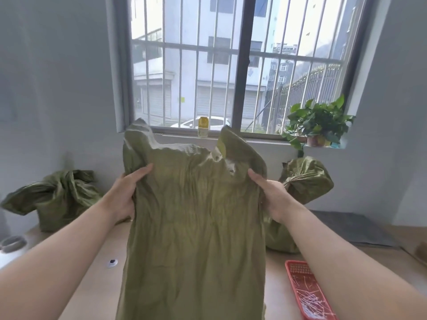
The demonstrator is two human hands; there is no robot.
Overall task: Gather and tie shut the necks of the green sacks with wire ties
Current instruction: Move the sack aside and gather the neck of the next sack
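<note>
A crumpled green sack (196,222) hangs upright in front of me, its open mouth at the top with two corners sticking up. My left hand (126,192) grips its left edge below the mouth, thumb across the front. My right hand (270,195) grips the right edge at the same height. A red tray (291,265) at the lower right holds several pale wire ties (307,296). A second green sack (305,179), its neck gathered, lies behind my right hand. Another green sack (55,197) sits at the far left with its top bunched.
The sacks rest on a light brown tabletop (288,269). A small round object (112,262) lies on it at the left. A grey mat (360,229) is at the right. A potted plant (318,128) and a yellow-capped bottle (203,127) stand on the windowsill.
</note>
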